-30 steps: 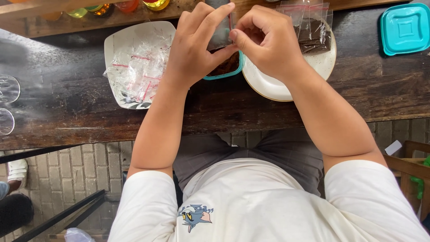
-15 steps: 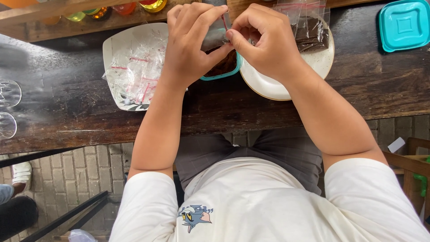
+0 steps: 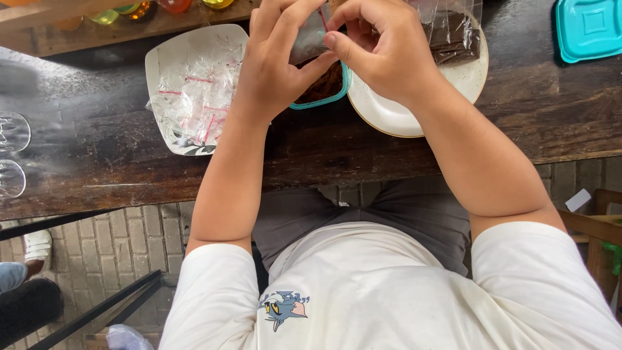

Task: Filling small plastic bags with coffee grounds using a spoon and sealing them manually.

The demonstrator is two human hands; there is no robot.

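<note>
Wood table (image 3: 129, 162): dark and worn, it carries everything; largest thing in your view, with brick floor below its near edge.
Change: across the last second your hands drift slightly left and toward the top of the view, and the bag rises with them; the grip looks the same, so you seem to be mid-way through working the bag's top.
White plate (image 3: 414, 110): round, right of centre, under your right wrist; it bears filled bags (image 3: 457, 35) of dark stuff at its far side.
Tray (image 3: 162, 65): pale, squarish, to the left; a heap of empty clear bags (image 3: 194, 107) with red strips lies in it, just beside your left hand.
Lid (image 3: 589, 29): teal, far right, well apart from your hands.
Tub (image 3: 324, 87): teal-rimmed, holds dark brown stuff, directly beneath both hands.
Left hand (image 3: 272, 58): fingers closed, pinching the bag from the left.
Right hand (image 3: 382, 52): thumb and forefinger pressed together on the bag's top edge.
Bag (image 3: 310, 39): small, clear, red strip on top, held between both hands above the tub.
In the way: your own hands hide most of the bag and tub; glasses (image 3: 11, 155) sit at the far left edge, clear of you.
</note>
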